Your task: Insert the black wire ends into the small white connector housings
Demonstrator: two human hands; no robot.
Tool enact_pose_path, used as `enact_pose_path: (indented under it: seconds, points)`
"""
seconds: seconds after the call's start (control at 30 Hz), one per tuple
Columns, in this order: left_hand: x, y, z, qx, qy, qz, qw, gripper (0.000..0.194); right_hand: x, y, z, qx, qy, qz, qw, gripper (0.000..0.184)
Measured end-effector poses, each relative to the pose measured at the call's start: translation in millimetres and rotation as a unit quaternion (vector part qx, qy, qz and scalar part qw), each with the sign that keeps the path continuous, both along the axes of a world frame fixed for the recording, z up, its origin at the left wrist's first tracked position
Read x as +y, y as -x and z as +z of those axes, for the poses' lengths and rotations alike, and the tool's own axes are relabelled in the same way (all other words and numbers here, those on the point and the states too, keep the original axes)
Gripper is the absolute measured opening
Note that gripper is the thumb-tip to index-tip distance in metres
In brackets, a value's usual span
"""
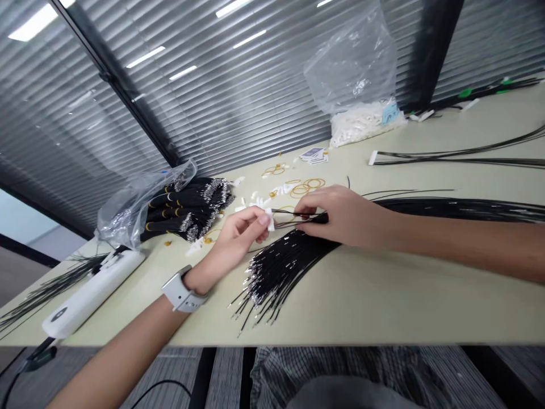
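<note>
Between thumb and fingers, my left hand (pixel 242 230) pinches a small white connector housing (pixel 269 220). Thin black wires (pixel 284 212) run from that housing toward my right hand (pixel 334 213), whose fingers are closed around them. Just below my right hand a thick bundle of black wires (pixel 287 255) fans out on the table, its bare ends tipped with shiny metal terminals. The bundle continues to the right behind my right forearm. My right fingertips are partly hidden.
Bagged black wire bundles (pixel 187 207) lie left, near a white power strip (pixel 93 292). Yellow rubber bands (pixel 309 186) and loose white housings (pixel 258 200) lie beyond my hands. A clear bag of white parts (pixel 361 122) stands behind, and a connectored wire set (pixel 447 156) lies right.
</note>
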State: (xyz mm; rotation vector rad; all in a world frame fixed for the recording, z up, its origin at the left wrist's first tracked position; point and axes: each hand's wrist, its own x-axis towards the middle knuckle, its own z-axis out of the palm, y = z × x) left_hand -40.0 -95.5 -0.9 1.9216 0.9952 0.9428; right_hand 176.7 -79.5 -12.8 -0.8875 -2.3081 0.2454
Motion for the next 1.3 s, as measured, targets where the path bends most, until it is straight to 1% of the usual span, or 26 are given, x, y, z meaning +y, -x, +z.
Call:
enact_pose_path:
  seconds: [0.03, 0.1, 0.17, 0.2, 0.27, 0.3, 0.4, 0.47, 0.57, 0.63, 0.67, 0.7, 0.73, 0.8, 0.83, 0.87, 0.9, 0.93, 1.03, 1.07, 1.1, 1.13, 1.2, 1.27, 1.3]
  points:
    - [-1, 0, 0.3, 0.009, -0.013, 0.002, 1.0, 0.029, 4, -2, 2.7, 0.035, 0.064, 0.017, 0.997, 0.019]
    - [-5, -1, 2.0, 0.046, -0.048, 0.016, 0.998, 0.029, 11, -5, 9.1, 0.119, 0.176, 0.043, 0.976, 0.021]
    - [-8, -6, 5.6, 0.111, -0.085, 0.036, 0.99, 0.033, 15, -7, 15.7, 0.17, 0.245, 0.071, 0.952, 0.024]
    - [-10, -10, 8.2, 0.141, -0.104, 0.045, 0.983, 0.035, 16, -7, 18.6, 0.181, 0.261, 0.082, 0.945, 0.025]
    - [-10, -20, 14.2, 0.188, -0.131, 0.053, 0.972, 0.038, 16, -5, 22.7, 0.184, 0.276, 0.101, 0.938, 0.026]
    - [-9, -24, 17.0, 0.202, -0.133, 0.045, 0.969, 0.036, 16, -4, 23.8, 0.184, 0.282, 0.109, 0.935, 0.027]
    - [-1, -35, 20.7, 0.223, -0.095, -0.013, 0.97, 0.028, 12, 0, 24.0, 0.197, 0.303, 0.122, 0.925, 0.026]
    - [4, -36, 17.9, 0.216, -0.078, -0.02, 0.973, 0.023, 11, 1, 23.3, 0.201, 0.309, 0.132, 0.92, 0.024]
    - [5, -33, 10.9, 0.231, -0.067, -0.016, 0.971, 0.016, 13, -2, 25.1, 0.202, 0.292, 0.124, 0.926, 0.021]
    - [1, -34, 9.6, 0.262, -0.095, 0.003, 0.96, 0.019, 15, -5, 28.6, 0.22, 0.288, 0.111, 0.925, 0.021]
    - [-2, -37, 10.6, 0.283, -0.131, 0.023, 0.95, 0.022, 16, -6, 30.7, 0.229, 0.29, 0.111, 0.922, 0.021]
    - [-5, -42, 12.5, 0.31, -0.179, 0.049, 0.933, 0.028, 16, -6, 32.8, 0.236, 0.294, 0.116, 0.919, 0.021]
    - [-7, -48, 14.9, 0.348, -0.228, 0.072, 0.906, 0.034, 16, -6, 34.6, 0.24, 0.296, 0.123, 0.916, 0.022]
    - [-10, -63, 19.2, 0.433, -0.3, 0.11, 0.843, 0.053, 16, -5, 36.8, 0.244, 0.284, 0.124, 0.919, 0.023]
    - [-10, -70, 20.2, 0.464, -0.315, 0.11, 0.821, 0.066, 15, -4, 37.0, 0.244, 0.268, 0.117, 0.924, 0.024]
    - [-9, -78, 20.2, 0.478, -0.317, 0.101, 0.813, 0.075, 15, -3, 36.6, 0.244, 0.251, 0.107, 0.931, 0.024]
    - [-6, -84, 18.9, 0.478, -0.314, 0.084, 0.816, 0.081, 14, -2, 35.8, 0.24, 0.236, 0.099, 0.936, 0.025]
    - [-4, -90, 16.5, 0.466, -0.305, 0.063, 0.828, 0.084, 14, -2, 34.8, 0.233, 0.228, 0.097, 0.941, 0.025]
    - [7, -100, 4.6, 0.381, -0.27, 0.0, 0.884, 0.077, 11, -1, 33.0, 0.21, 0.232, 0.104, 0.944, 0.025]
    - [10, -102, -0.1, 0.356, -0.259, -0.026, 0.897, 0.074, 9, -1, 33.9, 0.21, 0.236, 0.104, 0.943, 0.026]
    - [13, -103, -4.6, 0.345, -0.247, -0.055, 0.904, 0.071, 8, -1, 36.1, 0.214, 0.239, 0.1, 0.942, 0.027]
    - [16, -103, -8.7, 0.347, -0.227, -0.072, 0.907, 0.072, 7, -2, 39.8, 0.222, 0.241, 0.092, 0.94, 0.027]
    - [19, -102, -14.9, 0.376, -0.177, -0.084, 0.906, 0.08, 8, -5, 52.7, 0.251, 0.237, 0.071, 0.936, 0.029]
    - [20, -100, -17.9, 0.404, -0.153, -0.084, 0.898, 0.085, 15, -18, 73.0, 0.281, 0.198, 0.049, 0.938, 0.032]
    - [20, -100, -18.3, 0.412, -0.158, -0.088, 0.893, 0.084, 22, -29, 85.2, 0.28, 0.176, 0.028, 0.943, 0.034]
